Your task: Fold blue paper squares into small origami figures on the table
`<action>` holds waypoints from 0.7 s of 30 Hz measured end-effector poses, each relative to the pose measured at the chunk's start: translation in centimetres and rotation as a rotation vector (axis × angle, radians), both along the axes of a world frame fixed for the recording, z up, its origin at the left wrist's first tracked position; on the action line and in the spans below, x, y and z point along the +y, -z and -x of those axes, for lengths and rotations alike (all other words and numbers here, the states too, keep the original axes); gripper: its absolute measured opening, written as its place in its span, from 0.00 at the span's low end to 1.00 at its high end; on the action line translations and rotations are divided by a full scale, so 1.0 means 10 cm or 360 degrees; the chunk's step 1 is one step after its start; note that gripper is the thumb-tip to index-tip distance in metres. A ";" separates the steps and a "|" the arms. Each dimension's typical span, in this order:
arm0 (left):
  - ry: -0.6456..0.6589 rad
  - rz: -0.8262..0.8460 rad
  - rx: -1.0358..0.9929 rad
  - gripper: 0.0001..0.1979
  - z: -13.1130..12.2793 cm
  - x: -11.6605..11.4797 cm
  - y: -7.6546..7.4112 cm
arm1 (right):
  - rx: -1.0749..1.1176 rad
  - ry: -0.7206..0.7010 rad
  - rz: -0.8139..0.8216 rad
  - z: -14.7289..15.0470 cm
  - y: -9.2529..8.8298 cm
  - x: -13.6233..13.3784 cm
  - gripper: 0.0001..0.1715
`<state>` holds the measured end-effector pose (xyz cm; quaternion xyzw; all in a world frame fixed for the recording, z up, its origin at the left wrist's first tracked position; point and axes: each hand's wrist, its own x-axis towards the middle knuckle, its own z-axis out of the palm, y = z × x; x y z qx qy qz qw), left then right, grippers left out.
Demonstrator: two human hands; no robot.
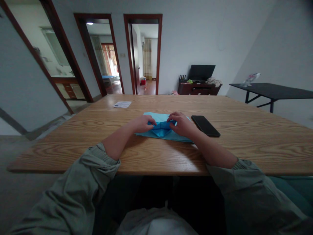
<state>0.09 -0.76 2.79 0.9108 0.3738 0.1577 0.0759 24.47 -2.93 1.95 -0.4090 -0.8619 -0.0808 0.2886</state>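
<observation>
Through the doorways at the far left, a hallway leads to rooms beyond, and on the far edge of the oak-grain wooden table (244, 153) lies a small printed paper slip (122, 104). Below a pushed-up grey-green left sleeve (90, 176), the left hand (141, 124) is half closed, its curled fingers resting on the middle of a folded sheet of blue paper (161, 130). The sheet lies flat on the table near the person, with a raised, darker blue fold at its centre between the two hands. The right hand (179, 124), below its matching sleeve (244, 182), is also half closed, its fingers arched over the other side of that fold; how firmly either hand pinches cannot be told. Just beside the sheet lies a black smartphone (205, 126), face up. Farther back stand a dark wooden cabinet (198, 88) bearing a monitor (202, 72), then a black table (274, 89) at the far right.
</observation>
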 end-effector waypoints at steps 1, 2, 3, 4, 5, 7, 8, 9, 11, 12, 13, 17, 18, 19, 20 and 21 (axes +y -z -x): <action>-0.0014 -0.0010 -0.0007 0.14 0.00 0.01 0.01 | -0.0024 0.0024 -0.0073 0.03 -0.03 -0.05 0.12; -0.0028 -0.0019 -0.0009 0.14 0.00 0.02 0.02 | -0.0073 0.0027 -0.0141 0.07 -0.06 -0.10 0.12; -0.0039 -0.0024 -0.0005 0.14 0.00 0.02 0.04 | -0.0142 0.0010 -0.0201 0.11 -0.08 -0.16 0.11; -0.0044 -0.0029 0.0001 0.15 0.00 0.03 0.05 | -0.0226 -0.0023 -0.0251 0.15 -0.09 -0.21 0.11; -0.0047 -0.0037 0.0008 0.15 0.00 0.04 0.06 | -0.0328 -0.0072 -0.0287 0.20 -0.10 -0.26 0.11; -0.0046 -0.0055 0.0022 0.16 -0.01 0.06 0.07 | -0.0515 -0.0154 -0.0304 0.28 -0.10 -0.33 0.11; -0.0048 -0.0060 0.0025 0.16 -0.01 0.07 0.08 | -0.0595 -0.0182 -0.0287 0.31 -0.09 -0.36 0.11; -0.0054 -0.0061 0.0025 0.16 -0.01 0.07 0.08 | -0.0662 -0.0195 -0.0258 0.33 -0.07 -0.37 0.11; -0.0069 -0.0051 0.0022 0.16 -0.01 0.06 0.07 | -0.0763 -0.0177 -0.0177 0.36 -0.05 -0.38 0.11; -0.0079 -0.0045 0.0021 0.16 -0.01 0.06 0.07 | -0.0802 -0.0159 -0.0130 0.36 -0.05 -0.38 0.12; -0.0087 -0.0040 0.0021 0.16 -0.01 0.05 0.06 | -0.0829 -0.0136 -0.0084 0.35 -0.05 -0.38 0.12; -0.0081 -0.0060 0.0032 0.15 -0.01 0.01 0.03 | -0.0864 -0.0094 0.0030 0.35 -0.07 -0.42 0.14; -0.0081 -0.0064 0.0037 0.15 -0.01 0.01 0.02 | -0.0860 -0.0095 0.0036 0.35 -0.07 -0.43 0.15; -0.0082 -0.0065 0.0043 0.15 -0.01 0.01 0.02 | -0.0857 -0.0097 0.0038 0.35 -0.07 -0.45 0.15; -0.0084 -0.0064 0.0048 0.15 -0.01 0.01 0.02 | -0.0854 -0.0099 0.0035 0.36 -0.07 -0.46 0.15; -0.0084 -0.0064 0.0052 0.15 -0.01 0.01 0.02 | -0.0850 -0.0101 0.0030 0.36 -0.06 -0.46 0.15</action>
